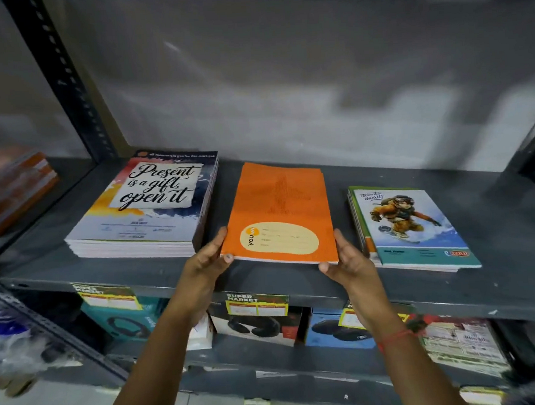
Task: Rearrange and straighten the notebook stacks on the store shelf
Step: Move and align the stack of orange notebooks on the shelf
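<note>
step: squaring middle stack | orange notebook stack [281, 212] on grey shelf [497, 238], between "Present is a gift" stack [144, 206] and snowboarder-cover stack [410, 228] | my left hand [209, 263] and right hand [349, 261] grasping its near corners | next: I'd say align edges, near edge parallel to shelf lip

Grey metal shelving [453, 297] with a perforated upright [64, 80] against a pale, blurred back wall [283, 76].
</note>
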